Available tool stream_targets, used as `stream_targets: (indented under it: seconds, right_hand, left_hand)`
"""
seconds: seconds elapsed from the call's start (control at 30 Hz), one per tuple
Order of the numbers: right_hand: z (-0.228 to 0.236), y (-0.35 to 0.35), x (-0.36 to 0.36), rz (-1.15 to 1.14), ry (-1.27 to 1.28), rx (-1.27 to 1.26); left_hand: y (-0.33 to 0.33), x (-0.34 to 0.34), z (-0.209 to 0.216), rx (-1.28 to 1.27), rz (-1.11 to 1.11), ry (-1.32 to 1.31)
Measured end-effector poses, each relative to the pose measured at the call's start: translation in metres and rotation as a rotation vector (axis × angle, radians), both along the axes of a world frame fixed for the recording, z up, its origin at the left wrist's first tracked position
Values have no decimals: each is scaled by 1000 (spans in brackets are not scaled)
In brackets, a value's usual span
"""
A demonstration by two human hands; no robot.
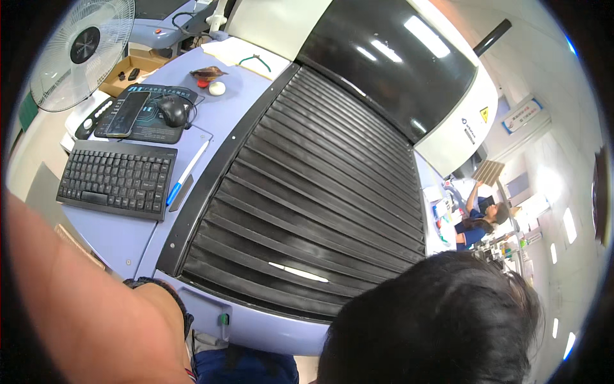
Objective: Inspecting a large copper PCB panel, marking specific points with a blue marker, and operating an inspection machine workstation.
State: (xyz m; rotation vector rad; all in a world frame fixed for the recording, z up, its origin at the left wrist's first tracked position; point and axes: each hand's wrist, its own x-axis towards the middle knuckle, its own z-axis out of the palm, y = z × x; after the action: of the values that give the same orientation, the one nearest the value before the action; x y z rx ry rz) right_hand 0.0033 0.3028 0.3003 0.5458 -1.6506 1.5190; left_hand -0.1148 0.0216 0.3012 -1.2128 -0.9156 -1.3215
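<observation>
Neither of my hands shows its fingers. At the lower left a large, blurred bare arm [83, 301] fills the edge very close to the camera, and no hand can be made out on it. Beside it is a dark band or cuff [167, 289]. Nearest to this arm lies a small black keyboard [115, 176] on a pale blue machine top. A white pen with a blue end [187, 173] rests to the keyboard's right. Behind are a black mouse [173, 111] and a dark phone [128, 114], both on a patterned mouse pad [155, 131].
Black ribbed bellows covers [313, 173] span the machine's middle, below a dark glossy hood window [384, 57]. A dark-haired head [435, 320] blocks the lower right. A fan [83, 48] stands far left; farther right a person [476, 227] raises a slatted brown board [489, 171].
</observation>
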Motion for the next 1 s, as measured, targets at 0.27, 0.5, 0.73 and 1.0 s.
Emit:
stream_targets:
  seconds: [0.27,0.5,0.73,1.0]
  right_hand:
    - [2,18,-7,-26,-18,-55]
    - [1,18,-10,0,-28,-82]
    - [2,18,-13,14,-31,-97]
    - [0,28,-11,-11,-41,-110]
  left_hand:
    - [20,-16,0,-40,13,-45]
    - [16,-15,1,-52,26,-55]
    - [12,-15,2,-73,45,-60]
    - [20,-23,-5,-83,29,-81]
